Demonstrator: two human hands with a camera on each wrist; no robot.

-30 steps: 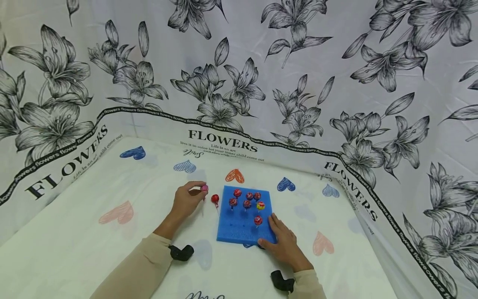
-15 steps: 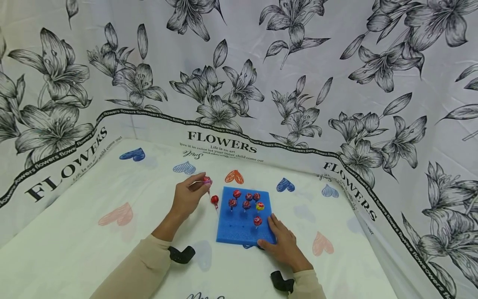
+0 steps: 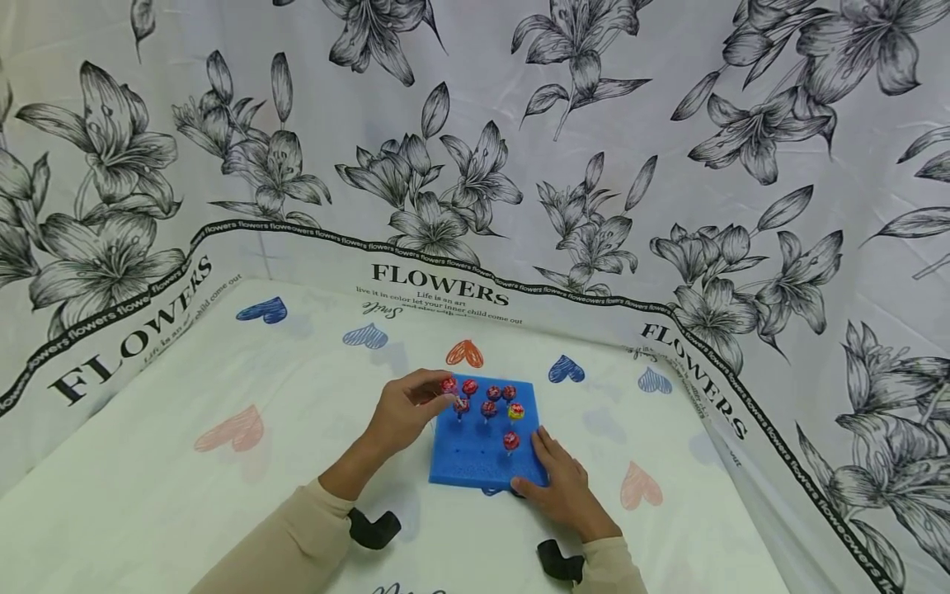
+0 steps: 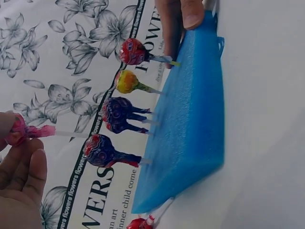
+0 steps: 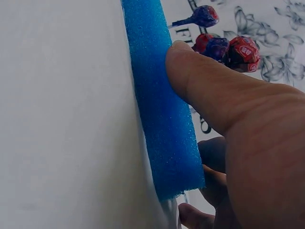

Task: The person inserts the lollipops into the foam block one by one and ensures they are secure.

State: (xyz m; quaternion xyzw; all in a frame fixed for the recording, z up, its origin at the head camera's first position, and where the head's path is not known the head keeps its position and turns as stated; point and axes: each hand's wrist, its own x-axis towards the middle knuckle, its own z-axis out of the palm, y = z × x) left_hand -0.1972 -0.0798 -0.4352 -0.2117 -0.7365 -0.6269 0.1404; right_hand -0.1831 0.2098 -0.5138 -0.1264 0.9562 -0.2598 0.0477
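A blue foam block [image 3: 475,458] lies on the white cloth with several wrapped lollipops [image 3: 490,400] standing in its holes. My left hand [image 3: 443,396] pinches a pink lollipop [image 3: 449,384] by the head and holds it over the block's far left corner. In the left wrist view the pink lollipop [image 4: 21,131] sits sideways between my fingers [image 4: 24,167], its stick aimed at the block [image 4: 195,109]. My right hand [image 3: 552,470] rests with straight fingers on the block's near right corner. Its thumb [image 5: 205,86] presses the block's edge [image 5: 159,119].
A red lollipop [image 4: 140,223] lies on the cloth just beside the block's left edge. The white table cloth [image 3: 185,487] has printed hearts; flower-print fabric walls [image 3: 475,148] rise close behind and at both sides. Black wrist mounts [image 3: 374,528] sit under both forearms.
My left hand has carried the pink lollipop rightwards from the cloth to above the block's far left corner, now hiding the loose red lollipop in the head view. The right hand has stayed put.
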